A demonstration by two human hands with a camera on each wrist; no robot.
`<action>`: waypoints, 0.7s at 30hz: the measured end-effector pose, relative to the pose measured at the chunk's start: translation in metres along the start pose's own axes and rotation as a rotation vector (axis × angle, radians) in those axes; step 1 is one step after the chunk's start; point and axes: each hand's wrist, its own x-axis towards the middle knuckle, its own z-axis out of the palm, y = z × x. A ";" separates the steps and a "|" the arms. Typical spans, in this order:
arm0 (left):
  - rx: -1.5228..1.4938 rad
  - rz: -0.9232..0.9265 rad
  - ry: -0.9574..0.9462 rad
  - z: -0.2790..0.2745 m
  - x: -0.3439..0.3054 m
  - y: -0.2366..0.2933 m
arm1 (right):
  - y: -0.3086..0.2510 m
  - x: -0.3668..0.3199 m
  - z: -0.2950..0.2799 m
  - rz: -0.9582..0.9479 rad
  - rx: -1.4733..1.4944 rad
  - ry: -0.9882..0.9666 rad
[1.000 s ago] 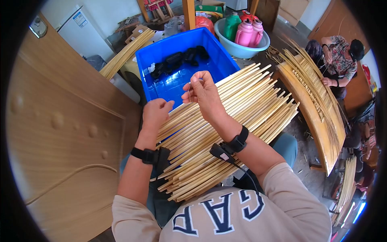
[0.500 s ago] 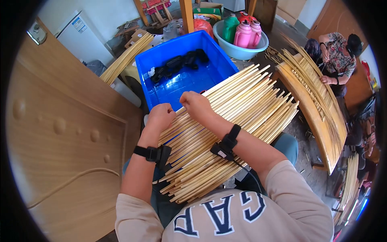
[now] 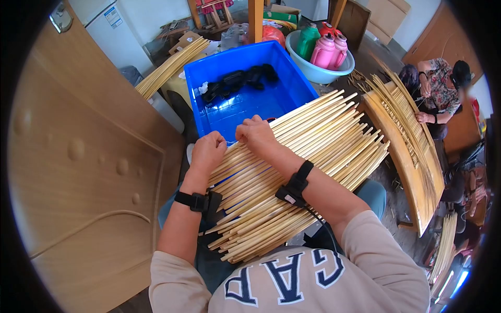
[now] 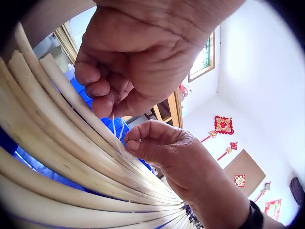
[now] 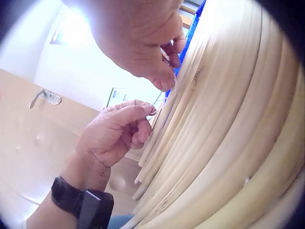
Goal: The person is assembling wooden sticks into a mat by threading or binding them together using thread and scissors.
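Pale wooden sticks (image 3: 302, 151) lie side by side in a wide row across the person's lap, over the near edge of the blue bin. At the row's far left edge the left hand (image 3: 209, 151) pinches a thin white thread (image 4: 116, 131) between thumb and fingers. Close by on its right, the right hand (image 3: 255, 136) pinches the same thread, its fingertips curled in. The right wrist view shows the thread (image 5: 163, 99) looped between the left hand (image 5: 116, 129) and the right hand (image 5: 147, 43), just beside the outermost stick.
The blue bin (image 3: 250, 107) holds black objects. Behind it stands a basin (image 3: 318, 73) with flasks. A wooden door (image 3: 88, 156) is close on the left. At right, another person (image 3: 441, 83) sits by a curved wooden board (image 3: 383, 122) with sticks on it.
From being raised apart above the bin's edge, the right hand has come down beside the left one. Since half a second ago both hands have moved only slightly, and the head view has shifted a little.
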 end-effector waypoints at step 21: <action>-0.235 -0.239 0.146 0.033 -0.002 -0.018 | -0.014 0.004 0.029 0.019 0.276 0.120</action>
